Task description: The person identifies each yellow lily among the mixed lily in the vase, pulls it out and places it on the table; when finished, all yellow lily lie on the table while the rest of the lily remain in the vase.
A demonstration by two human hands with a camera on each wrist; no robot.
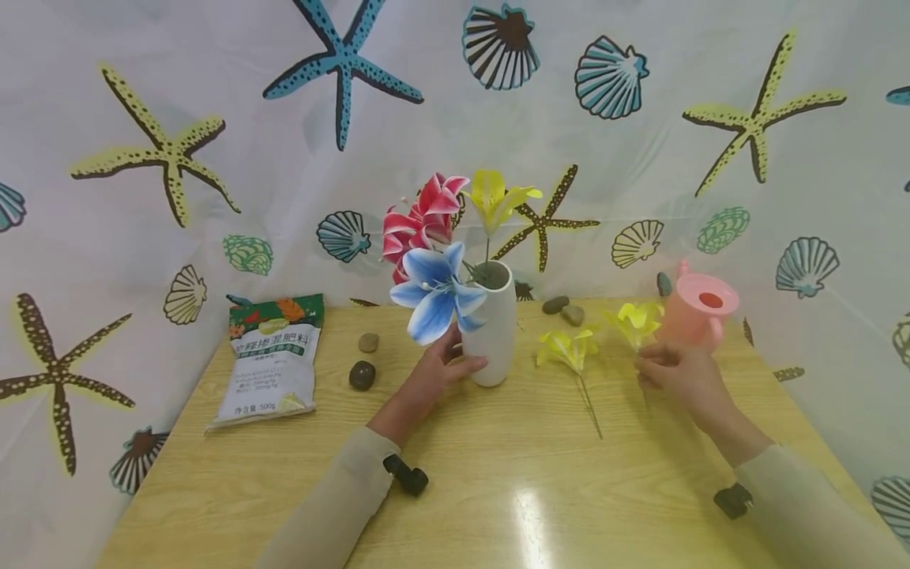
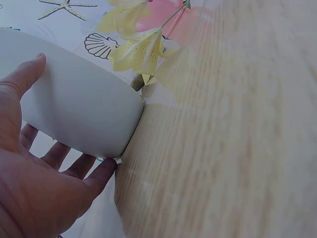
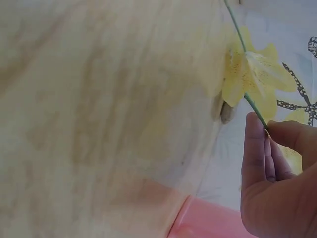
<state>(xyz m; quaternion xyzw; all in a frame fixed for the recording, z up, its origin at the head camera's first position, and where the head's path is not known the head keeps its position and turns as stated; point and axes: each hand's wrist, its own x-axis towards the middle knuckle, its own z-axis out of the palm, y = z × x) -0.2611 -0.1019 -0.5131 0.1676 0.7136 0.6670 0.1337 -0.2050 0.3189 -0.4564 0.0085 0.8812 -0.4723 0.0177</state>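
Note:
My left hand [image 1: 435, 378] grips the lower part of a white vase [image 1: 490, 340], which stands upright on the table. In the left wrist view the thumb lies along one side of the vase [image 2: 79, 99], with the other fingers along the opposite side. A blue lily [image 1: 435, 294], pink-red lilies [image 1: 423, 221] and a yellow lily [image 1: 493, 197] stand in it. My right hand [image 1: 688, 381] pinches the green stem [image 3: 257, 110] of another yellow lily [image 1: 636, 322] between thumb and fingers. Between the hands, one more yellow lily [image 1: 569, 349] lies on the table.
Behind the right hand stands a pink watering can [image 1: 693, 304]. A printed fertilizer bag [image 1: 266, 375] lies on the left, with a dark stone [image 1: 362, 375] and a smaller stone [image 1: 367, 342] beside it. More stones [image 1: 572, 314] lie at the table's back edge, by the patterned cloth [image 1: 455, 118].

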